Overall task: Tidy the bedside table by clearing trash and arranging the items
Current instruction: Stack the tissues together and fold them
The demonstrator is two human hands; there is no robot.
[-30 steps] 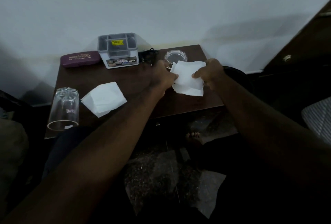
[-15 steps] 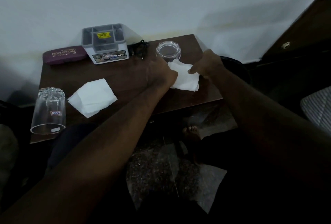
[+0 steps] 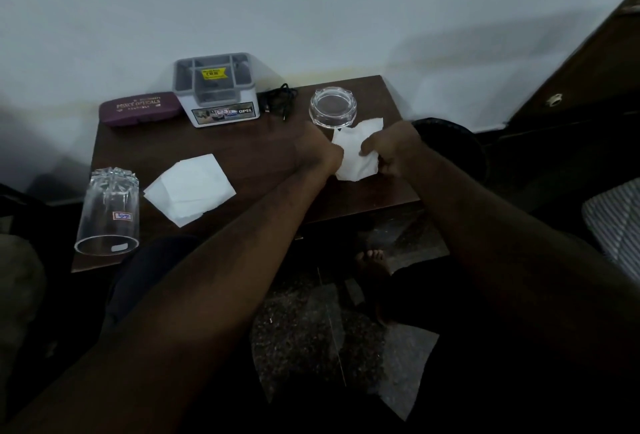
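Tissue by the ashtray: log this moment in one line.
left hand: holds tissue | right hand: holds tissue | tissue: beside ashtray | other tissue: untouched

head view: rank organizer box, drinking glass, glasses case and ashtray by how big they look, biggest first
1. organizer box and drinking glass: look about alike, and the glass is nearer the camera, so not ranked against each other.
2. glasses case.
3. ashtray.

Domestic bedroom setting. Small wooden bedside table (image 3: 263, 149) against a plain wall (image 3: 311, 10). Spectacle case (image 3: 138, 108) and drinking glass (image 3: 109, 208) present.
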